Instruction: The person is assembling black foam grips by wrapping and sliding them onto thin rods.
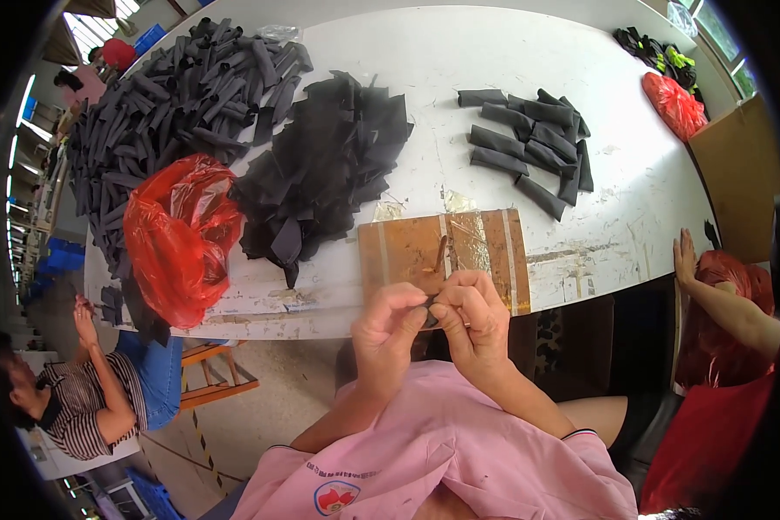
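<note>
A: Grip status?
B: Left hand (388,322) and right hand (475,316) both pinch a small black fabric piece (431,309) above the wooden board (407,247), at the worktop (494,52) edge.
A: Bags?
B: Red plastic bag (178,234) left, contents hidden; black fabric pile (321,165) just beside.

A large white worktable with a scuffed, stained top (511,61) filled the upper half. At eight o'clock lay a grey concrete floor (277,407), crossed by a yellow-and-black striped tape line (201,442). Daylight poured through barred windows (87,30) at eleven o'clock. A tall brown cardboard box (741,173) stood at two o'clock, and blue plastic crates (61,258) were stacked at nine.
</note>
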Tool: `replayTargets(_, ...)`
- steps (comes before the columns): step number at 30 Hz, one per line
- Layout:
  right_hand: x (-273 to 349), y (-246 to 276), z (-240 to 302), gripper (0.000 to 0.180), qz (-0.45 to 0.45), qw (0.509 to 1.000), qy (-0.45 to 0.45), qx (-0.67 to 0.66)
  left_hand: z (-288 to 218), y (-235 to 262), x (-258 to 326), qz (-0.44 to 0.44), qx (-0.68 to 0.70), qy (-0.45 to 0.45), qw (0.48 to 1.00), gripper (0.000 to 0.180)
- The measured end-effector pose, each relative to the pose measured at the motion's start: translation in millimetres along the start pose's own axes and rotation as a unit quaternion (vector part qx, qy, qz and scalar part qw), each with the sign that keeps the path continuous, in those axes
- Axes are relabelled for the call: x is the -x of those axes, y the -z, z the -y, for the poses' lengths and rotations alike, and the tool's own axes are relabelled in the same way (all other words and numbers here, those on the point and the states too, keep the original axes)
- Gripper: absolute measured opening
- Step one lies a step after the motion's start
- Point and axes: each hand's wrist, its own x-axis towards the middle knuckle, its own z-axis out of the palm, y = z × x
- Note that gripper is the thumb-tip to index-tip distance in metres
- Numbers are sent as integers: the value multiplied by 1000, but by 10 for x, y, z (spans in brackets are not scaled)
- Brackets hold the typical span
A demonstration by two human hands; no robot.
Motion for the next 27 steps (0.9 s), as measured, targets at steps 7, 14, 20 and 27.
replayTargets(7,112,66,-130,14,92,881,-342,-313,-145,106,-74,58,228,275,932,34)
replayTargets(14,-200,288,293,15,140,857,-274,-413,-396,41,-190,375,491,205,759,37)
replayTargets(20,-807,328,40,22,128,898,-304,-291,-523,-63,-753,191,467,298,811,33)
replayTargets(27,-761,209,-258,23,162,860,-355,-328,-78,94,-878,129,554,362,739,26)
